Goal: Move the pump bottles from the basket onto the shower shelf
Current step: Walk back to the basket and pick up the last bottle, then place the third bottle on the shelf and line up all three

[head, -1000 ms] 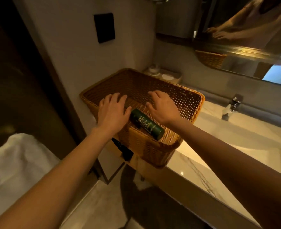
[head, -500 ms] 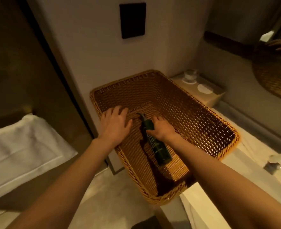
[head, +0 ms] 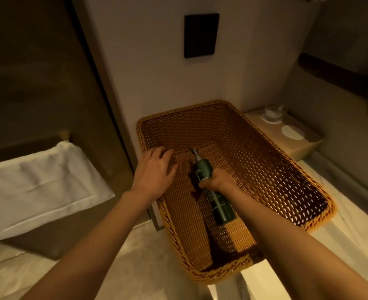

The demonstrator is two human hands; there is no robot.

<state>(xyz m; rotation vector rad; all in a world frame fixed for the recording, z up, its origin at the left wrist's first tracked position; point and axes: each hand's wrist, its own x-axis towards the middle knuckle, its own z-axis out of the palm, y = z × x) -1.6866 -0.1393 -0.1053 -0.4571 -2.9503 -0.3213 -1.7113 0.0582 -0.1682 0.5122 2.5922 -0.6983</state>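
Observation:
A dark green pump bottle (head: 222,207) lies lengthwise inside a brown wicker basket (head: 254,148), its pump head pointing away from me. My right hand (head: 216,182) is shut around the bottle's middle. My left hand (head: 155,172) rests flat with fingers spread on the basket's left rim and inner wall. No other bottle shows in the basket. The shower shelf is not in view.
The basket overhangs the left end of a pale stone counter (head: 341,224). A tan box (head: 286,135) with a glass on a coaster stands behind it. A white folded towel (head: 38,187) lies at the left. A black wall panel (head: 201,35) hangs above.
My right hand has gone from lying flat over the bottle to closing around its middle. My view has tilted down and left over the basket. My left hand stays on the left rim.

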